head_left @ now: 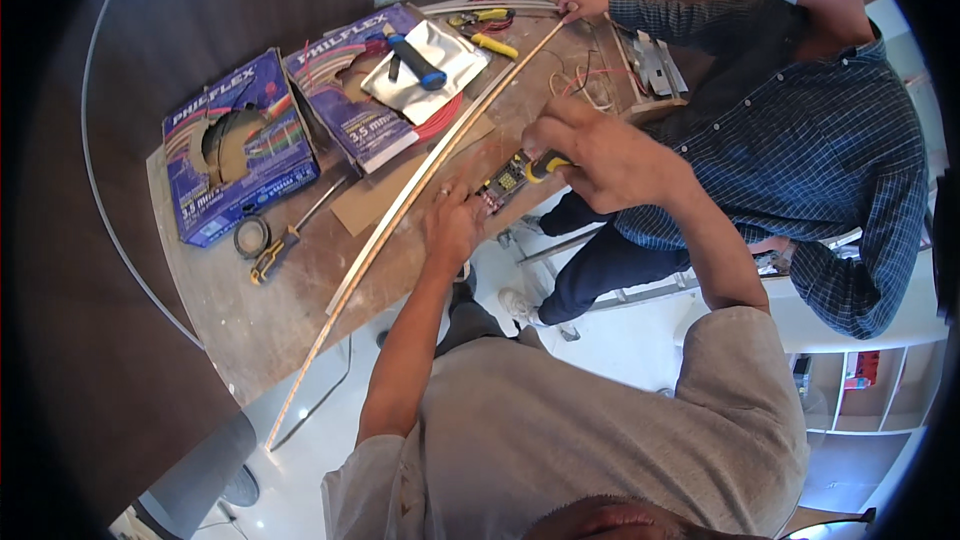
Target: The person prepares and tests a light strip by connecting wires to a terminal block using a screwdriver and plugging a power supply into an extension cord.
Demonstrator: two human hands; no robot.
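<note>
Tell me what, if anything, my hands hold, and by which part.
Right hand: a yellow-and-black tool, by its handle. Left hand: a perforated device, by its lower end.

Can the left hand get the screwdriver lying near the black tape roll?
Probably yes: nothing seems to cover the screwdriver. But the left hand is at the small electronic module, and a long thin strip lies between, so it may have to reach over.

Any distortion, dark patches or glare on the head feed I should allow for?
Head view: fisheye framing, black at the corners; head view: bright highlights on the silvery pouch and glossy white floor; head view: the small module shows too coarsely to make out its fine wiring.
</note>
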